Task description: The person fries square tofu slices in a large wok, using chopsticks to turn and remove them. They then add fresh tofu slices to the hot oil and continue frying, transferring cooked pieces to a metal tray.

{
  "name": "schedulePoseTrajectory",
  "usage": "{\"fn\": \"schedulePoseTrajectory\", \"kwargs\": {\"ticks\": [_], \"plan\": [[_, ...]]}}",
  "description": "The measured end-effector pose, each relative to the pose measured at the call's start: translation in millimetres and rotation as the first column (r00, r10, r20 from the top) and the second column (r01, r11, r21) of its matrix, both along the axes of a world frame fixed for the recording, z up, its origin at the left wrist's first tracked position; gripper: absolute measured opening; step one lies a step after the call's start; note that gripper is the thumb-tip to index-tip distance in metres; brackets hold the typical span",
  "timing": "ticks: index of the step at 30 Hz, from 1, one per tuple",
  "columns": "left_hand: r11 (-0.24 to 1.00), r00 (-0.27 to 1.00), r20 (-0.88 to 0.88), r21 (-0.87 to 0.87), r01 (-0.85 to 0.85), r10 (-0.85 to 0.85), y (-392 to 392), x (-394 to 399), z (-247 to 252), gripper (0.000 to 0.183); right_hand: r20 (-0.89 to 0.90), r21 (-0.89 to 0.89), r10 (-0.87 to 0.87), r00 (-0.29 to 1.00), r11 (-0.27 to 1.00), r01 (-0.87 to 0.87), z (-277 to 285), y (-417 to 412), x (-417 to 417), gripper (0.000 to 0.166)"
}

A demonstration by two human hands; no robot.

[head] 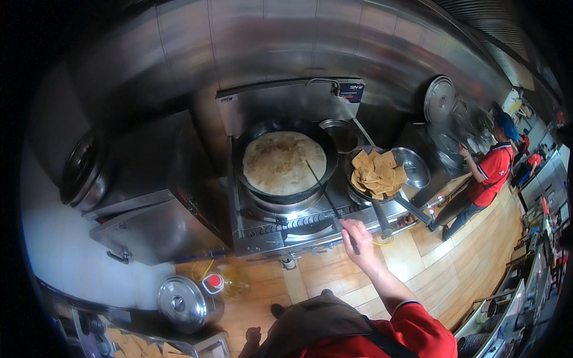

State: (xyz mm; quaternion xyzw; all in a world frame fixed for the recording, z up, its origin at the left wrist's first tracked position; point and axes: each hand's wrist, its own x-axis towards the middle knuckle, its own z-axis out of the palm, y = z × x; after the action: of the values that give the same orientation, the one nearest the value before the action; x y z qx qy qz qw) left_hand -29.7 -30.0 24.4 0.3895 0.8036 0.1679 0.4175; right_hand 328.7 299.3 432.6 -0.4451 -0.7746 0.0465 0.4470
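Note:
My right hand [357, 239] is closed around the dark handle of a long thin cooking utensil [329, 200]. The utensil's far end reaches into the pale, foaming liquid [282, 161] that fills a large black wok [332, 152] on a steel stove. My left hand [253, 334] hangs low beside my apron, with its fingers curled; whether it holds anything cannot be told. To the right of the wok, flat golden-brown fried pieces [380, 172] are heaped in a pan or strainer with a long handle [381, 219].
A steel pot with liquid [344, 135] sits behind the heap, and a steel lid [414, 168] lies right of it. A co-worker [488, 174] stands farther right. On the floor are a yellow oil bottle [233, 281] and a lidded pot [181, 304]. More flat pieces [138, 347] lie lower left.

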Motion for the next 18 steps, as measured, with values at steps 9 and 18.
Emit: {"fn": "schedulePoseTrajectory", "kwargs": {"ticks": [9, 18], "plan": [[0.936, 0.939, -0.106, 0.098, 0.337, -0.327, 109.9, -15.3, -10.0, 0.021, 0.008, -0.094, -0.024, 1.000, 0.995, 0.024, -15.1, -10.0, 11.2, 0.024], [1.000, 0.295, 0.955, -0.010, 0.016, 0.005, 315.4, 273.4, 247.6, 0.046, -0.264, 0.063, -0.060, 0.963, 0.995, 0.080, 15.3, -24.3, 135.7, 0.027]]}}
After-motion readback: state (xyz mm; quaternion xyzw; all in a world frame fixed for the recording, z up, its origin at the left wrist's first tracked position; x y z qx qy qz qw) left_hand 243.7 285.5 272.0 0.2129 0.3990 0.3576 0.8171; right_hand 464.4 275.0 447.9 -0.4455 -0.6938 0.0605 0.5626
